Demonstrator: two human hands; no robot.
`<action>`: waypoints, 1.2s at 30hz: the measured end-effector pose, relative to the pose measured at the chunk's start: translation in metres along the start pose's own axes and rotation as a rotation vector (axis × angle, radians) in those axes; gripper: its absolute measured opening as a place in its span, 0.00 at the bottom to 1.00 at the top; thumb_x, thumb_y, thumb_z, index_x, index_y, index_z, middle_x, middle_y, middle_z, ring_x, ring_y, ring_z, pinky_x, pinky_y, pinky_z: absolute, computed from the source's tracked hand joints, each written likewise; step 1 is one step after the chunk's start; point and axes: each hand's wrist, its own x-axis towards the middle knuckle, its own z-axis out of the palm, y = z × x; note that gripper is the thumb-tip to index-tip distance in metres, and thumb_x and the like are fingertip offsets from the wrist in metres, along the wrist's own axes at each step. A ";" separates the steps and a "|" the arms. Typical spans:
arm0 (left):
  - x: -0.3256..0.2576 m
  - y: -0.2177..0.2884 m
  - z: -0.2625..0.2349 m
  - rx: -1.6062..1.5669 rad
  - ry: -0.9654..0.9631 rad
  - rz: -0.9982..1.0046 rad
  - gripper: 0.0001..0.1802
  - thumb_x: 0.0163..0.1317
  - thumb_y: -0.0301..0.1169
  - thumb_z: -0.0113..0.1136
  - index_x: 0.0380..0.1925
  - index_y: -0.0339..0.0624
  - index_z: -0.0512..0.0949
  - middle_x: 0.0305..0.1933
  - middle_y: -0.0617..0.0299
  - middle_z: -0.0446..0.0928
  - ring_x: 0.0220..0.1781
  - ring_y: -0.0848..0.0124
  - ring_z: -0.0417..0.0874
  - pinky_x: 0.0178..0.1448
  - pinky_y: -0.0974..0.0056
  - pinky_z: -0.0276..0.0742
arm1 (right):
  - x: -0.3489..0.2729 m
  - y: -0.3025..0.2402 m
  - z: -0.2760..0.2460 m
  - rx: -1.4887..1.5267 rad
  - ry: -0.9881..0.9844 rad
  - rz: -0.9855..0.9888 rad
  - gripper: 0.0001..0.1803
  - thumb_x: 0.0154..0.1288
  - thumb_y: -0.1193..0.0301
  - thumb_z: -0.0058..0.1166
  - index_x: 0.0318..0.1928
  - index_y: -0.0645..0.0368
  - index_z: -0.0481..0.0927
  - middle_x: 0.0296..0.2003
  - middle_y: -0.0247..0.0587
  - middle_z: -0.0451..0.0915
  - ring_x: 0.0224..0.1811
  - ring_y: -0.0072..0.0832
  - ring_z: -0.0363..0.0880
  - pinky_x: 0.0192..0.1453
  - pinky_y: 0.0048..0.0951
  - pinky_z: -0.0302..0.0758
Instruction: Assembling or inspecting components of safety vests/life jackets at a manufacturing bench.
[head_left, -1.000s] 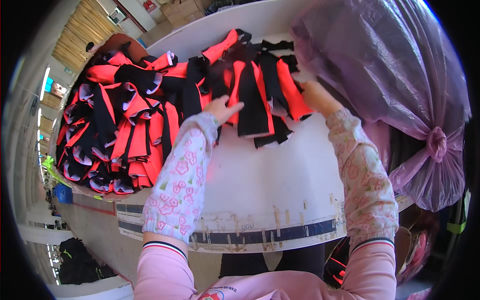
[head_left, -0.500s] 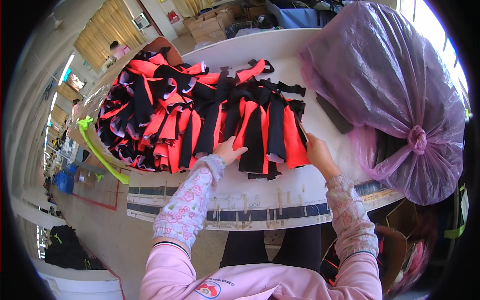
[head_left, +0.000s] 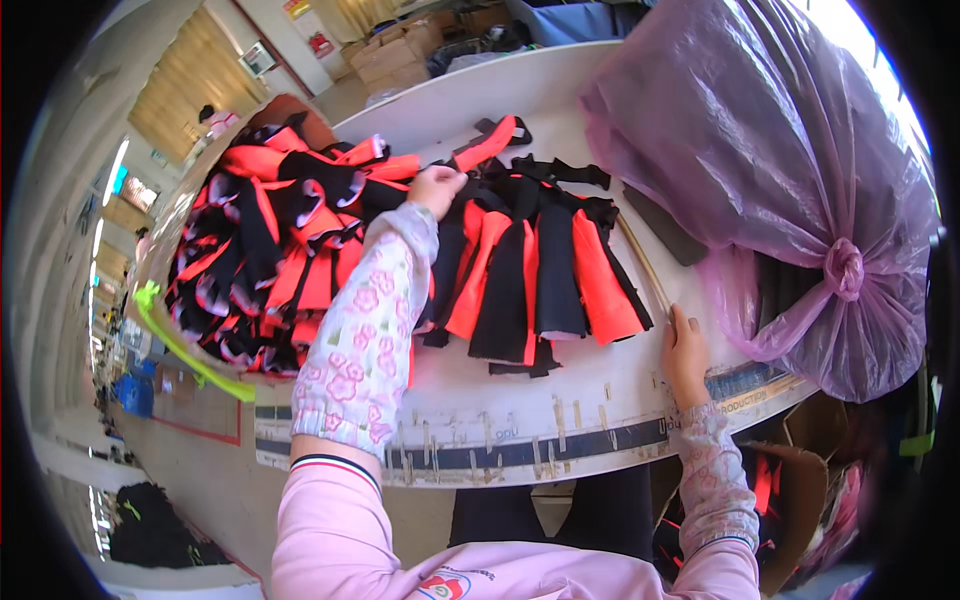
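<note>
The left hand (head_left: 436, 187) grasps the far edge of the red-and-black fabric pieces (head_left: 530, 270) spread mid-table. The right hand (head_left: 684, 345) rests open and empty on the white table (head_left: 560, 400), near a thin stick (head_left: 645, 265). Right, a knotted purple plastic bag (head_left: 770, 170) bulges, contents unclear. Left, a larger fabric heap (head_left: 265, 250) lies.

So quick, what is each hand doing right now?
Left hand: closed on the red and black fabric pieces.
Right hand: resting on the white table by a thin stick; grip cannot be told.
</note>
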 end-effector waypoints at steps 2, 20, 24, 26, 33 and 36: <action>0.040 -0.011 0.019 -0.218 -0.064 -0.290 0.26 0.57 0.42 0.61 0.51 0.40 0.69 0.44 0.58 0.76 0.40 0.63 0.81 0.42 0.61 0.78 | -0.004 -0.008 -0.007 -0.036 0.018 0.006 0.19 0.60 0.68 0.50 0.53 0.50 0.72 0.32 0.47 0.75 0.28 0.45 0.77 0.30 0.43 0.72; 0.110 -0.035 0.077 -0.533 0.380 -0.068 0.14 0.49 0.21 0.65 0.37 0.31 0.77 0.30 0.59 0.79 0.29 0.71 0.81 0.38 0.68 0.79 | 0.006 -0.013 -0.014 0.055 -0.002 0.043 0.15 0.60 0.68 0.50 0.49 0.53 0.74 0.30 0.43 0.73 0.28 0.42 0.76 0.31 0.40 0.72; 0.023 0.046 0.021 -0.429 0.437 0.277 0.11 0.50 0.23 0.64 0.35 0.33 0.77 0.29 0.61 0.78 0.27 0.76 0.78 0.35 0.71 0.76 | 0.002 -0.016 -0.014 0.055 0.049 0.029 0.15 0.61 0.68 0.50 0.49 0.52 0.74 0.31 0.43 0.73 0.30 0.41 0.76 0.30 0.41 0.72; -0.048 0.082 0.000 -0.267 0.422 0.430 0.07 0.52 0.23 0.63 0.31 0.36 0.77 0.28 0.66 0.78 0.26 0.80 0.76 0.34 0.75 0.73 | -0.003 -0.017 -0.017 0.036 0.066 0.015 0.15 0.61 0.67 0.50 0.48 0.52 0.75 0.32 0.43 0.73 0.32 0.40 0.76 0.32 0.40 0.72; -0.308 0.084 0.004 -0.045 0.362 0.633 0.06 0.48 0.18 0.60 0.24 0.39 0.74 0.25 0.61 0.73 0.28 0.72 0.76 0.35 0.68 0.71 | -0.035 -0.027 -0.024 0.218 0.329 -0.212 0.14 0.60 0.73 0.52 0.47 0.56 0.76 0.37 0.46 0.74 0.39 0.41 0.73 0.44 0.34 0.71; -0.415 0.054 0.038 0.012 0.240 0.574 0.07 0.46 0.18 0.62 0.25 0.40 0.75 0.24 0.58 0.73 0.28 0.64 0.76 0.33 0.66 0.71 | -0.087 -0.098 -0.061 0.968 -0.208 0.100 0.20 0.65 0.67 0.50 0.57 0.55 0.69 0.37 0.38 0.73 0.36 0.26 0.75 0.35 0.24 0.72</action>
